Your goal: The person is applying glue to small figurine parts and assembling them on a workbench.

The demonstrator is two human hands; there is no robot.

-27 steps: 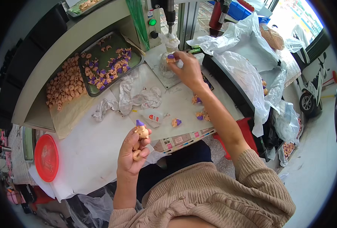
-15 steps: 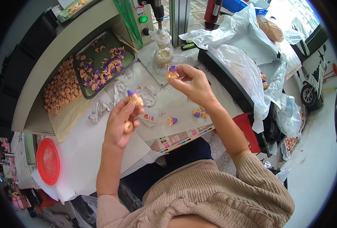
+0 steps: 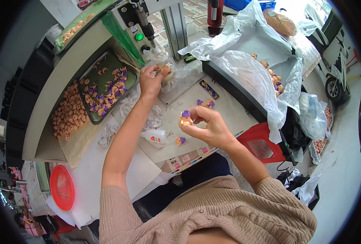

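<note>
My left hand [image 3: 151,83] reaches to the fixture [image 3: 160,57] under the press, its fingers closed on a round peach toy piece [image 3: 165,70]. In my right hand [image 3: 211,126], a small peach toy figure [image 3: 185,118] with a purple part on top is pinched between thumb and fingers, above the table. Below it lies another peach-and-purple figure [image 3: 180,140]. More such figures [image 3: 205,103] rest farther back. A white squeeze bottle [image 3: 154,136] lies on crumpled tissue beside my left forearm.
At the left, a dark tray [image 3: 92,116] of purple-and-peach parts adjoins a heap of round peach pieces [image 3: 70,112]. A black bin [image 3: 233,91] lined with white plastic stands at the right. The press post [image 3: 174,30] rises behind; a red lid [image 3: 61,188] lies at lower left.
My left hand has moved up and forward to the press fixture with a round piece. My right hand has drawn back from the press toward me, holding a figure. The view has shifted slightly.
</note>
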